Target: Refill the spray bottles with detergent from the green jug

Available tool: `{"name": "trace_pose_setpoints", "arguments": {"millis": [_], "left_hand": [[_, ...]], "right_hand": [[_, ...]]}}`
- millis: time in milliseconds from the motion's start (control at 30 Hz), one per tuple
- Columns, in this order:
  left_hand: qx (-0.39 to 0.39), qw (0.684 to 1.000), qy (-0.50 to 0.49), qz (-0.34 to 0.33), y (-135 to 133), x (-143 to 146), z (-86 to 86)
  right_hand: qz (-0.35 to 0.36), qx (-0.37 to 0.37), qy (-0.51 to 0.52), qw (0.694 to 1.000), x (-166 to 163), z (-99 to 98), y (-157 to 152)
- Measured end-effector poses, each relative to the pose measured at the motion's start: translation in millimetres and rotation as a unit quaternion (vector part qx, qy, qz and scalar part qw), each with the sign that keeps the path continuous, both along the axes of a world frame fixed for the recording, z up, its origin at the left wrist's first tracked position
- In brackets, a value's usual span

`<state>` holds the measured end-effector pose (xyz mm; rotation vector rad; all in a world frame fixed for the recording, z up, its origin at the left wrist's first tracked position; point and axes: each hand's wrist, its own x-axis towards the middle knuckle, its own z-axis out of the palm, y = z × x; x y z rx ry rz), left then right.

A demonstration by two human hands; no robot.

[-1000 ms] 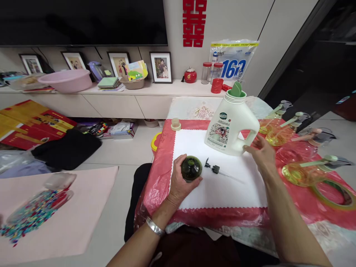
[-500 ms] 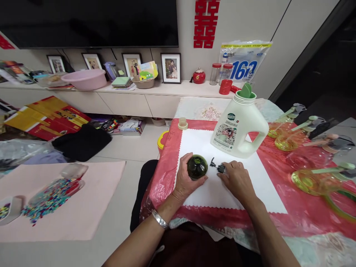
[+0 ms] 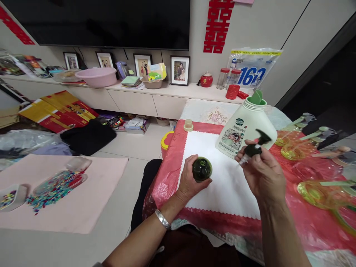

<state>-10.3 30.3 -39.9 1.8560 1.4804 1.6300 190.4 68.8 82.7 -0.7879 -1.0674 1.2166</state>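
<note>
**Green bottle in one hand, its black pump in the other**

The round, dark-green glossy bottle (image 3: 202,169) is over the left part of a white sheet with a scalloped edge (image 3: 219,196), seen almost straight down from where I'm standing. The person's left hand (image 3: 189,181) is clamped on it, fingers curled along its left side and the thumb stretched across the near side. (Whether its base rests on the sheet, I can't tell.) A wide silver bracelet (image 3: 162,219) circles that wrist.

To the right, apart from the bottle, the right hand (image 3: 264,174) is raised with its fingers pinched together around the collar of a black plastic pump head (image 3: 253,149). The spout is uppermost, and a pale tube slants out below, blurred towards its end.

Just behind the pump stands a big creamy-white plastic jug (image 3: 241,124) with a picture label and a green pouring lip in its mouth. A small, pale translucent cap (image 3: 188,125) sits past the sheet's far left corner, on the shiny red plastic cover (image 3: 164,185) that lies beneath the sheet. Over on the right side of the table are clear pump bottles with yellow contents (image 3: 310,191).

Away to the left, a pale pink mat (image 3: 102,185) carries a scatter of small multicoloured pieces (image 3: 50,193).
</note>
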Motion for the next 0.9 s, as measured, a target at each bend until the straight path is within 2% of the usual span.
{"name": "trace_pose_setpoints", "arguments": {"millis": [133, 267, 467, 633, 767, 900], "left_hand": [[-0.003, 1.000, 0.002, 0.000, 1, 0, 0.7], [-0.008, 1.000, 0.008, -0.001, 0, 0, 2.2], [0.001, 1.000, -0.005, -0.007, 1, 0, 0.0], [0.001, 1.000, -0.006, -0.006, 2, 1, -1.4], [-0.001, 1.000, -0.008, -0.004, 1, 1, 1.4], [-0.006, 1.000, -0.013, 0.000, 1, 2, 2.9]], "right_hand": [[0.052, 0.039, 0.047, 0.997, -22, 24.0, 0], [0.055, 0.059, 0.015, 0.997, -40, 23.4, 1], [0.119, 0.022, 0.018, 0.993, -58, 5.2, 1], [0.163, 0.002, -0.016, 0.987, -61, -20.9, 2], [0.176, -0.015, -0.053, 0.983, -59, -40.3, 3], [0.171, -0.007, -0.068, 0.983, -58, -46.4, 2]]}}
